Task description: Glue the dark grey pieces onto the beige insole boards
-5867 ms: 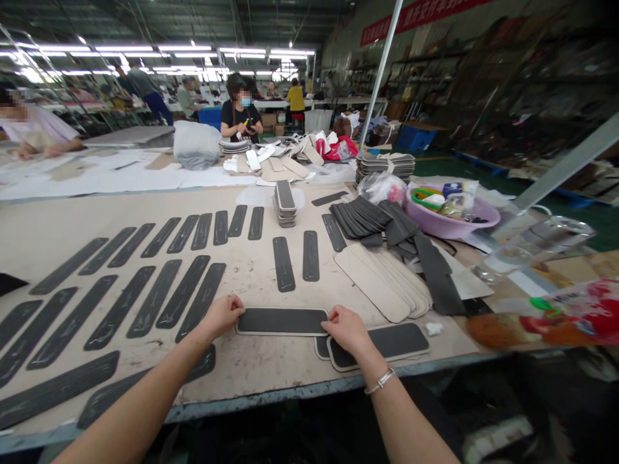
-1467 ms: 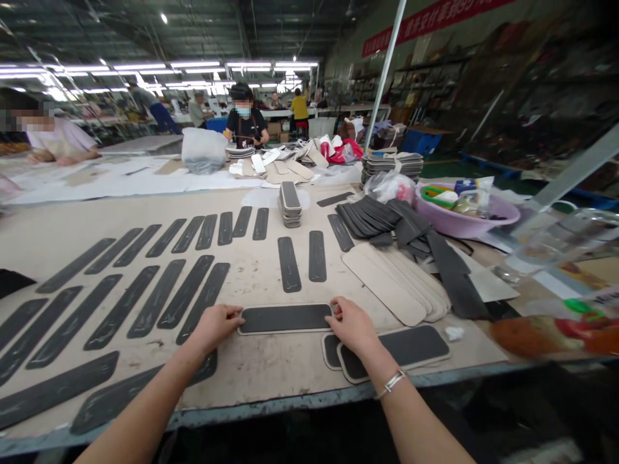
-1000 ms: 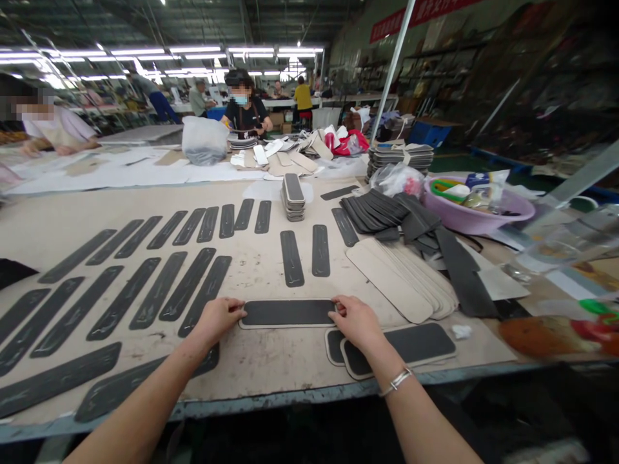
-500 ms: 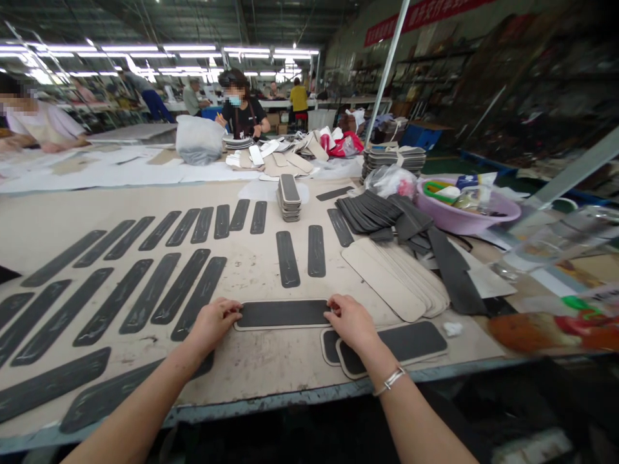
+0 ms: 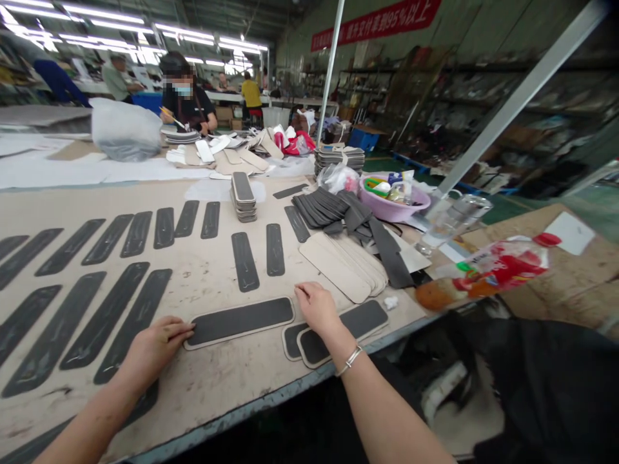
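Observation:
A long dark grey strip with rounded ends (image 5: 242, 320) lies on a slightly larger beige-edged backing piece, tilted across the table in front of me. My left hand (image 5: 157, 348) pinches its left end between thumb and fingers. Just off the right end is my right hand (image 5: 316, 308), fingers drawn together, with nothing visible in them; a bracelet is on that wrist. Under and beside my right forearm lie two similar beige-edged dark pieces (image 5: 365, 320), overlapping each other.
Several shiny dark strips (image 5: 109, 319) lie in rows at left. A small stack (image 5: 243, 193) stands farther back. At right are fanned beige pieces (image 5: 338, 264), a dark strip pile (image 5: 316, 209), a purple basin (image 5: 394, 209) and a bottle (image 5: 503, 264). A co-worker (image 5: 186, 103) sits across.
The view has swung right. My right hand has let go of the strip's right end and moved slightly off it. My left hand stays at the left end; the strip now lies more tilted in view.

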The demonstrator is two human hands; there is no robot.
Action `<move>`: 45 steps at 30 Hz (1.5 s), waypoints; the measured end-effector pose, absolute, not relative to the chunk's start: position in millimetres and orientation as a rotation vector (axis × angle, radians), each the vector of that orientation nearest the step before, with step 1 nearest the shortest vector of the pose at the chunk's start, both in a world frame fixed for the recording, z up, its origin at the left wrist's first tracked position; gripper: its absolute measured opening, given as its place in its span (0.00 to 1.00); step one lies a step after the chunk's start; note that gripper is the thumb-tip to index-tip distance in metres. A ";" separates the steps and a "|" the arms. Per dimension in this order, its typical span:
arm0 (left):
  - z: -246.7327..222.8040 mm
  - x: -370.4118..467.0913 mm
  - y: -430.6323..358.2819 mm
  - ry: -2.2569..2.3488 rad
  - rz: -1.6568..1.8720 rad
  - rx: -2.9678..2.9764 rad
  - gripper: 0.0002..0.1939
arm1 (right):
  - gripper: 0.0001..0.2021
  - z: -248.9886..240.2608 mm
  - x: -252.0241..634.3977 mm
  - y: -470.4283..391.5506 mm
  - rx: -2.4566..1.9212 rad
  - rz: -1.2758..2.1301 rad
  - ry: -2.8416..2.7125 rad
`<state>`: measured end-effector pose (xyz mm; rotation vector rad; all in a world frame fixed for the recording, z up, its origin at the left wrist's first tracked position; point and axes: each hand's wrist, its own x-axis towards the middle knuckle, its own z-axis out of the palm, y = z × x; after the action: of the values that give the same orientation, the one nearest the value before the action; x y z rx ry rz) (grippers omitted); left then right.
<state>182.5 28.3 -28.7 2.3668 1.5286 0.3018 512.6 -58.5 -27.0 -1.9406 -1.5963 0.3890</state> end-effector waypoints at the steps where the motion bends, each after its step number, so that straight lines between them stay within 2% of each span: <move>1: -28.7 182.2 28.2 1.533 0.301 2.365 0.19 | 0.15 -24.1 507.5 -60.8 -1.892 0.343 -1.642; 7: -30.5 184.3 26.1 1.560 0.276 2.360 0.18 | 0.23 -26.5 468.2 -75.3 -1.778 0.348 -2.111; 14: -16.2 189.6 16.4 1.616 0.212 2.279 0.19 | 0.28 -40.5 462.0 -78.0 -1.868 0.383 -2.224; 17: -3.2 190.9 6.8 1.726 0.245 2.273 0.20 | 0.28 -41.7 462.2 -78.5 -1.882 0.406 -2.213; 20: 4.1 208.0 -9.2 1.864 0.465 2.359 0.23 | 0.27 -42.9 461.5 -79.4 -1.887 0.413 -2.205; 22: 0.3 231.1 -20.7 1.743 0.537 2.490 0.24 | 0.26 -43.2 460.9 -80.0 -1.890 0.412 -2.212; 26: -25.8 284.6 -36.3 1.259 0.250 2.699 0.31 | 0.26 -43.1 460.2 -81.0 -1.900 0.407 -2.233; 29: -44.5 303.9 -41.0 1.258 0.094 2.699 0.37 | 0.26 -43.8 460.4 -81.3 -1.916 0.416 -2.262; 38: -45.7 258.5 -42.4 1.505 -0.024 2.645 0.37 | 0.27 -44.6 461.6 -81.2 -1.928 0.433 -2.253; 45: -52.6 246.5 -39.6 1.577 0.073 2.671 0.35 | 0.26 -43.1 462.7 -79.3 -1.933 0.479 -2.196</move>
<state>246.5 -39.6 -52.6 2.6706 1.5766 0.0725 462.7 -79.3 -43.1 -1.9335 -2.1962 0.4789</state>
